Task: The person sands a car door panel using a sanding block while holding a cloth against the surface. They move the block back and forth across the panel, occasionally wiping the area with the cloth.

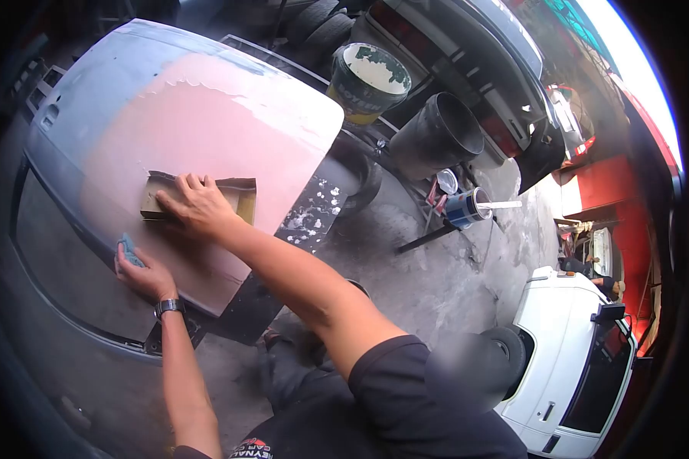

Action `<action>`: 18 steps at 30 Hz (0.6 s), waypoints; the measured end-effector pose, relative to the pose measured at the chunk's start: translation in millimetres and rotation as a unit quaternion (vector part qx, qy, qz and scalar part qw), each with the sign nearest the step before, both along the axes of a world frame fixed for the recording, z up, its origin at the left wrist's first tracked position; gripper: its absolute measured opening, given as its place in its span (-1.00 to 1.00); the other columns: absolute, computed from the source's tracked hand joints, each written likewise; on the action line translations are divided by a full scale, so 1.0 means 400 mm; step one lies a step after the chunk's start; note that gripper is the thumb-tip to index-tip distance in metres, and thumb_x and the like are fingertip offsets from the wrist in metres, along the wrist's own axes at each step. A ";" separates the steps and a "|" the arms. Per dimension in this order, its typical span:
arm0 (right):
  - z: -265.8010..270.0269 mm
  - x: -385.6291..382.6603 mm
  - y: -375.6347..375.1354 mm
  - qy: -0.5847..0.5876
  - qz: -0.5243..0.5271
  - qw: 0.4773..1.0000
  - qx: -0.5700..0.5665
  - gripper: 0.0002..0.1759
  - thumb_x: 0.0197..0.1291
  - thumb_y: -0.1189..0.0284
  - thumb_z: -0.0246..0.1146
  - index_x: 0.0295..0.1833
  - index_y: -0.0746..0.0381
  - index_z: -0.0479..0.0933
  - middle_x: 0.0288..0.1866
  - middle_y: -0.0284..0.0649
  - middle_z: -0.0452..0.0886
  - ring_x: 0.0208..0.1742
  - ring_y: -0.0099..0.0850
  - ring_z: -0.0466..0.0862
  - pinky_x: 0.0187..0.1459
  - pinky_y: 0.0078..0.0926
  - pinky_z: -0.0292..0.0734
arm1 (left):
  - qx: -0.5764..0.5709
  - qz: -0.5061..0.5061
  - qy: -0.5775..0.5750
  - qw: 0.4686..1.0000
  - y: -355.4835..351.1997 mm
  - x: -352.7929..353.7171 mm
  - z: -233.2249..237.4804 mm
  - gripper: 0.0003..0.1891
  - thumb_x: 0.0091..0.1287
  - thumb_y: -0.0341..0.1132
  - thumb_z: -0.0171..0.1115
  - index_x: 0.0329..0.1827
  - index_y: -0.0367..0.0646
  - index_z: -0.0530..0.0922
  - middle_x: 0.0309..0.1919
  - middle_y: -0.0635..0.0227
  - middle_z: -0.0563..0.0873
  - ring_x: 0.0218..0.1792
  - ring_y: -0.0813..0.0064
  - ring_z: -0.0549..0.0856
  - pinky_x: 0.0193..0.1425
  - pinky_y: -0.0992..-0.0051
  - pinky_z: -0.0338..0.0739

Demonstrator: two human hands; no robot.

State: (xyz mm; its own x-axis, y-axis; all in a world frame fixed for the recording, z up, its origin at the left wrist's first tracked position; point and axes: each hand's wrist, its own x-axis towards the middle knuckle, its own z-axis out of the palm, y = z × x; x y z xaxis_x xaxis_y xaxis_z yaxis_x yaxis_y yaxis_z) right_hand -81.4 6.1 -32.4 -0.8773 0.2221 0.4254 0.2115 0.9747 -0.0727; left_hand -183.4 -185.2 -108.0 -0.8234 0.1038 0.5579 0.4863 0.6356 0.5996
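A car door [283,92] lies in front of me, its skin partly covered by a broad pink patch of body filler [184,126]. My right hand [197,203] is closed over a long sanding block [157,200] with dark-edged sandpaper wrapped on it, and the block rests on the filler. At the door's near edge, beside the window frame [76,264], my left hand [147,275] holds a crumpled light-blue cloth [130,251]. A watch [169,307] is on my left wrist.
A paint-smeared bucket [367,84] and a black bucket [436,136] stand beyond the door. Near them is a blue can [463,208] with a pale stick across it. A dark car [467,69] is behind; a white vehicle [547,344] stands at right, with a person [608,285] beyond.
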 end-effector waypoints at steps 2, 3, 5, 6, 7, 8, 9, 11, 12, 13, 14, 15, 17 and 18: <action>-0.016 0.000 0.005 0.002 -0.007 1.000 0.023 -0.19 0.37 -0.17 0.41 0.65 -0.11 0.54 0.35 0.08 0.53 0.34 -0.04 0.58 0.18 -0.03 0.52 | 0.013 0.005 -0.012 1.000 0.007 0.011 0.014 -0.61 0.60 -0.40 0.36 0.44 -0.21 0.64 0.34 -0.10 0.70 0.37 -0.15 0.64 0.47 -0.04 0.57; -0.018 -0.002 0.006 0.003 -0.006 0.999 0.036 -0.19 0.38 -0.17 0.41 0.65 -0.12 0.53 0.35 0.08 0.53 0.33 -0.05 0.58 0.17 -0.05 0.52 | 0.022 0.012 -0.018 1.000 0.009 0.011 0.017 -0.61 0.59 -0.40 0.37 0.44 -0.20 0.64 0.33 -0.10 0.70 0.36 -0.15 0.64 0.47 -0.04 0.57; -0.001 0.005 0.004 -0.011 -0.003 1.000 0.022 -0.19 0.40 -0.17 0.38 0.69 -0.15 0.50 0.35 0.09 0.52 0.32 -0.04 0.59 0.17 -0.06 0.53 | 0.023 0.009 -0.016 1.000 0.008 0.008 0.014 -0.61 0.57 -0.41 0.38 0.43 -0.19 0.64 0.33 -0.09 0.68 0.36 -0.15 0.64 0.46 -0.07 0.55; 0.002 0.008 0.002 -0.008 -0.001 1.000 0.019 -0.19 0.40 -0.17 0.38 0.69 -0.16 0.50 0.35 0.10 0.52 0.32 -0.04 0.59 0.17 -0.05 0.53 | 0.026 0.005 -0.008 1.000 0.008 0.008 0.018 -0.61 0.57 -0.41 0.38 0.43 -0.19 0.64 0.32 -0.09 0.68 0.37 -0.14 0.63 0.48 -0.07 0.53; -0.001 0.008 0.003 -0.006 -0.002 1.000 0.017 -0.18 0.40 -0.17 0.38 0.70 -0.16 0.49 0.35 0.10 0.52 0.32 -0.03 0.59 0.17 -0.05 0.53 | 0.030 0.000 0.000 1.000 0.009 0.009 0.023 -0.61 0.57 -0.42 0.38 0.42 -0.19 0.64 0.31 -0.09 0.68 0.38 -0.14 0.62 0.49 -0.08 0.51; -0.005 0.005 0.004 -0.011 -0.003 1.000 0.029 -0.17 0.41 -0.17 0.37 0.72 -0.17 0.46 0.36 0.13 0.51 0.31 -0.02 0.60 0.18 -0.02 0.53 | 0.046 -0.004 -0.010 0.999 0.011 0.012 0.028 -0.61 0.57 -0.43 0.37 0.42 -0.19 0.64 0.32 -0.09 0.67 0.41 -0.15 0.59 0.52 -0.10 0.48; 0.000 0.006 0.002 -0.017 -0.003 0.999 0.029 -0.17 0.41 -0.17 0.36 0.72 -0.17 0.46 0.36 0.14 0.51 0.31 -0.01 0.60 0.18 -0.01 0.54 | 0.046 -0.002 -0.013 0.999 0.011 0.016 0.033 -0.61 0.57 -0.43 0.37 0.42 -0.19 0.64 0.33 -0.09 0.66 0.42 -0.16 0.58 0.53 -0.11 0.47; 0.007 0.009 0.004 -0.030 -0.001 0.999 0.028 -0.16 0.42 -0.16 0.36 0.74 -0.17 0.45 0.37 0.15 0.51 0.30 -0.01 0.60 0.18 0.00 0.54 | 0.046 0.003 -0.017 0.999 0.014 0.020 0.039 -0.61 0.57 -0.43 0.37 0.42 -0.18 0.64 0.34 -0.10 0.65 0.43 -0.17 0.57 0.53 -0.12 0.47; -0.002 0.007 0.005 -0.028 -0.003 0.999 0.030 -0.17 0.43 -0.16 0.35 0.75 -0.18 0.44 0.38 0.17 0.52 0.30 0.00 0.61 0.19 0.01 0.54 | 0.039 0.001 -0.027 0.999 0.012 0.024 0.054 -0.62 0.57 -0.42 0.36 0.42 -0.18 0.64 0.35 -0.12 0.64 0.44 -0.18 0.56 0.54 -0.12 0.46; -0.001 0.007 0.007 -0.028 -0.005 0.999 0.039 -0.17 0.45 -0.16 0.34 0.75 -0.18 0.43 0.36 0.18 0.54 0.29 0.02 0.62 0.19 0.01 0.54 | 0.032 0.011 -0.037 0.999 0.015 0.027 0.058 -0.60 0.56 -0.42 0.37 0.43 -0.17 0.64 0.35 -0.13 0.65 0.43 -0.19 0.57 0.53 -0.12 0.48; -0.002 0.011 0.003 -0.044 -0.018 0.996 0.072 -0.16 0.46 -0.16 0.35 0.76 -0.17 0.42 0.34 0.19 0.56 0.27 0.04 0.63 0.20 0.03 0.55 | 0.055 0.002 -0.036 0.998 0.016 0.027 0.058 -0.59 0.56 -0.41 0.38 0.43 -0.15 0.64 0.37 -0.15 0.62 0.42 -0.20 0.58 0.51 -0.11 0.50; 0.022 0.019 -0.004 -0.015 -0.013 0.998 0.066 -0.14 0.45 -0.15 0.39 0.77 -0.16 0.40 0.31 0.19 0.57 0.25 0.07 0.64 0.19 0.10 0.56 | 0.044 0.010 -0.037 0.998 0.016 0.032 0.063 -0.60 0.56 -0.39 0.38 0.44 -0.12 0.63 0.39 -0.18 0.60 0.42 -0.22 0.58 0.49 -0.11 0.52; 0.020 0.019 0.002 -0.063 -0.005 0.997 0.036 -0.11 0.50 -0.12 0.35 0.84 -0.17 0.28 0.41 0.24 0.56 0.25 0.13 0.66 0.26 0.19 0.58 | 0.056 0.003 -0.051 0.997 0.009 0.031 0.076 -0.57 0.55 -0.36 0.39 0.45 -0.07 0.62 0.42 -0.22 0.57 0.45 -0.27 0.58 0.52 -0.11 0.51; 0.032 0.013 -0.003 -0.046 0.002 0.998 0.040 -0.08 0.46 -0.14 0.39 0.84 -0.18 0.29 0.37 0.23 0.57 0.21 0.13 0.67 0.20 0.16 0.60 | 0.058 0.021 -0.031 0.998 0.015 0.029 0.072 -0.53 0.52 -0.36 0.41 0.47 -0.13 0.59 0.41 -0.17 0.59 0.44 -0.24 0.58 0.55 -0.08 0.49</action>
State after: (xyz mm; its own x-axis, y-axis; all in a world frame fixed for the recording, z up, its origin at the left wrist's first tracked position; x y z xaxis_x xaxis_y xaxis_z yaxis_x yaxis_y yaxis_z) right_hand -76.2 4.8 -19.6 -0.9141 0.1873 0.3597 0.2102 0.9773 0.0251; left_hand -171.9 -179.0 -79.2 -0.8589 0.0068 0.5121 0.4208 0.5795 0.6980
